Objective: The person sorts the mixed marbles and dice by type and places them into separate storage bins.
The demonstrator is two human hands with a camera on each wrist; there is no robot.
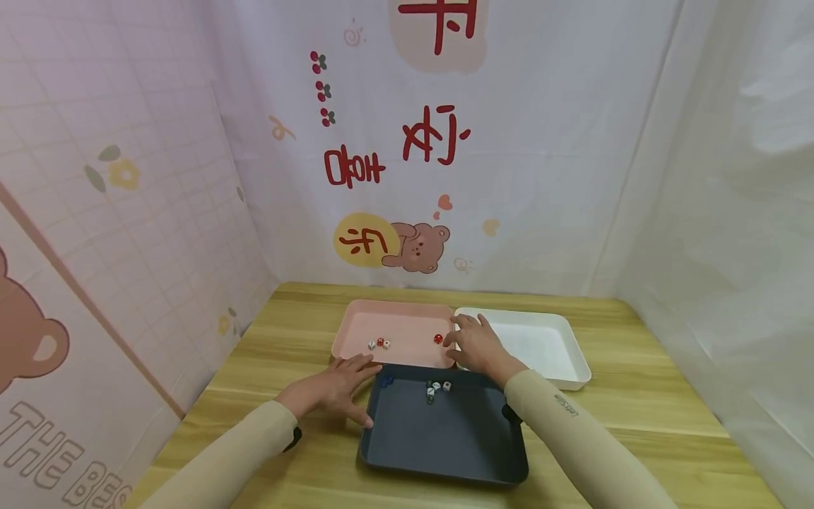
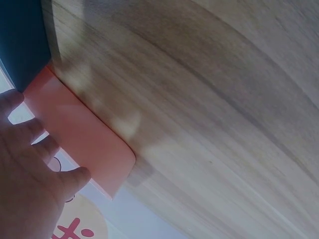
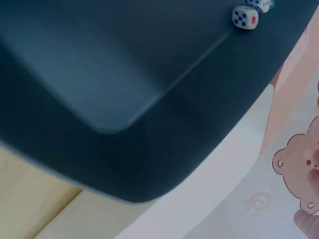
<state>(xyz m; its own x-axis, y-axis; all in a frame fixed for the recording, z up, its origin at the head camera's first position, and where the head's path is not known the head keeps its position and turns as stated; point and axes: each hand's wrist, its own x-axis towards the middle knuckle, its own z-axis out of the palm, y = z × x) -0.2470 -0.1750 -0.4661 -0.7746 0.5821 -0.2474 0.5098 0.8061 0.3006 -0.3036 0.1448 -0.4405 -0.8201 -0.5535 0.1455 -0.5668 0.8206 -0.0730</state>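
Note:
My left hand point(image 1: 337, 389) has its fingers spread at the left rim of the dark tray point(image 1: 445, 438), holding nothing. In the left wrist view its fingers reach along the outer wall of the pink tray point(image 2: 79, 129). The right hand point(image 1: 480, 346) hovers where the pink and white trays meet, fingers loosely bent, nothing visible between them. Close to its fingertips lies a red die point(image 1: 438, 339) in the pink tray. Another red die point(image 1: 380, 341) sits between two white dice farther left there. A white die point(image 3: 244, 18) shows inside the dark tray in the right wrist view.
The white tray point(image 1: 559, 353) stands back right, beside the pink one. Inside the dark tray's far side are blue dice point(image 1: 386, 382), several white dice point(image 1: 447, 386) and dark green dice point(image 1: 430, 399). All trays are on a wooden table point(image 1: 636, 417), with printed curtains point(image 1: 540, 141) around it.

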